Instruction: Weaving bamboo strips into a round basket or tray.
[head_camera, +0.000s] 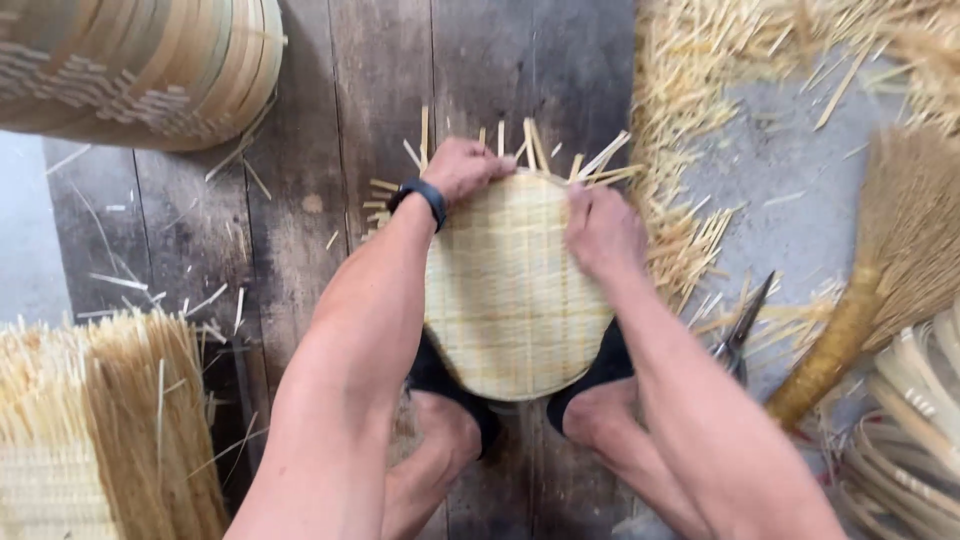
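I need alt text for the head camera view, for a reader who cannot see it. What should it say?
Seen from above, a person's left hand and right hand press on the far edge of a round woven bamboo mat, where loose strip ends stick out. The mat lies on a dark wooden floor above the person's feet; scissors, a broom and cut bamboo scraps lie to the right.

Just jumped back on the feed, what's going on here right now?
A person crouches over a round woven bamboo mat on a plank floor. The left hand grips the mat's far edge, where loose strip ends stick out; the right hand presses on the mat's upper right. The near edge sits between the person's feet. Shears lie to the right beside cut strips, a broom farther right.
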